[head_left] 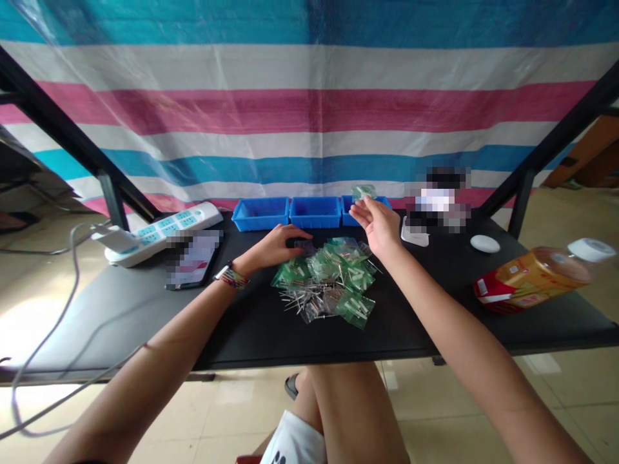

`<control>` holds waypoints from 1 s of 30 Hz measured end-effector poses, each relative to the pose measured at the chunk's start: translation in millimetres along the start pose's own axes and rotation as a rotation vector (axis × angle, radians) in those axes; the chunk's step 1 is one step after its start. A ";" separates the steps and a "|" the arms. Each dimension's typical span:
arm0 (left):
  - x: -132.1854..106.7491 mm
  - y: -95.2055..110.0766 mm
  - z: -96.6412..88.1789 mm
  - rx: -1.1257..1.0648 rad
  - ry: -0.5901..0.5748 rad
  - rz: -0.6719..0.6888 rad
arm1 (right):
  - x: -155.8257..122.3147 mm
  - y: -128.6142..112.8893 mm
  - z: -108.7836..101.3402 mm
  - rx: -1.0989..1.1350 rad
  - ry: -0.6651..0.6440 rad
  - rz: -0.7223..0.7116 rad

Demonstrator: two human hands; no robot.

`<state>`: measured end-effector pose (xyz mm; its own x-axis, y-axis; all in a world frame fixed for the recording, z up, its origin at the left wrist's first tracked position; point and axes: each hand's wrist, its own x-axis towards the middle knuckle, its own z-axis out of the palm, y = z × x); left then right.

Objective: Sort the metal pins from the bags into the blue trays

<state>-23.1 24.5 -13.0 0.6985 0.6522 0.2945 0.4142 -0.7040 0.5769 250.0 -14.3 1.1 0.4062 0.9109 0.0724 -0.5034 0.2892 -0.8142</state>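
On the black table lies a heap of small green plastic packets mixed with clear packets and loose thin metal pins. My right hand pinches one green packet between thumb and fingers, above the right blue bin. At the heap's back left edge is my left hand, palm down, thumb and index finger apart. A dark see-through packet lies by its fingertips; I see no firm grip on it. The left blue bin and middle blue bin stand in the same row.
A white power strip with a plugged-in charger and a phone lie on the left. To the right are a white case, a white oval object and a drink bottle. A striped sheet hangs behind the bins.
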 end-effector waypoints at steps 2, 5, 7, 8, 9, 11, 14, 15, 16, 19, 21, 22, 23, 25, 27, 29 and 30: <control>1.0 -9.4 -2.4 0.018 -0.048 0.041 | 0.9 -1.7 -0.6 0.037 0.054 0.097; 0.9 -18.0 -7.1 0.046 -0.114 0.036 | -3.6 -5.2 2.1 0.022 0.064 0.246; 0.2 -20.4 -10.7 0.083 -0.174 0.016 | -7.7 -7.3 4.9 -0.008 0.043 0.288; 0.0 -21.0 -12.3 0.093 -0.196 0.010 | -9.8 -7.9 6.3 -0.025 0.027 0.296; -0.2 -21.4 -13.5 0.094 -0.206 0.008 | -11.7 -7.9 7.7 -0.045 0.007 0.299; -0.2 -21.7 -14.6 0.072 -0.195 0.005 | -15.3 -6.3 10.0 -0.093 -0.036 0.312; 0.1 -21.9 -13.3 0.004 -0.135 -0.036 | -19.4 -1.6 11.9 -0.166 -0.096 0.337; 0.2 -22.1 -12.5 -0.029 -0.108 -0.062 | -20.4 0.1 11.9 -0.184 -0.113 0.336; 0.3 -22.1 -11.9 -0.070 -0.079 -0.091 | -21.1 1.6 11.7 -0.198 -0.128 0.330; 0.5 -19.8 -11.7 -0.240 0.024 -0.161 | -23.0 5.0 10.3 -0.253 -0.197 0.301; 1.0 -14.2 -13.1 -0.372 0.091 -0.182 | -24.9 6.6 10.2 -0.321 -0.274 0.280; 1.3 -9.8 -14.0 -0.435 0.118 -0.186 | -26.4 7.4 10.7 -0.358 -0.318 0.262; 1.6 -4.4 -14.8 -0.493 0.142 -0.188 | -28.2 8.2 11.6 -0.393 -0.365 0.239; 2.1 7.9 -15.5 -0.597 0.159 -0.192 | -32.6 10.0 14.3 -0.450 -0.457 0.194; 2.2 19.9 -14.2 -0.670 0.149 -0.201 | -37.1 11.5 17.2 -0.488 -0.535 0.180; 2.3 28.7 -11.0 -0.699 0.152 -0.199 | -40.4 12.4 19.3 -0.508 -0.591 0.191; 2.4 31.5 -8.9 -0.703 0.171 -0.196 | -41.4 12.4 19.8 -0.512 -0.612 0.197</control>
<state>-13.6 6.4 12.7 0.5258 0.8222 0.2180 0.0108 -0.2627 0.9648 211.8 -42.6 -0.6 -0.2158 0.9730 0.0814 -0.0518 0.0718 -0.9961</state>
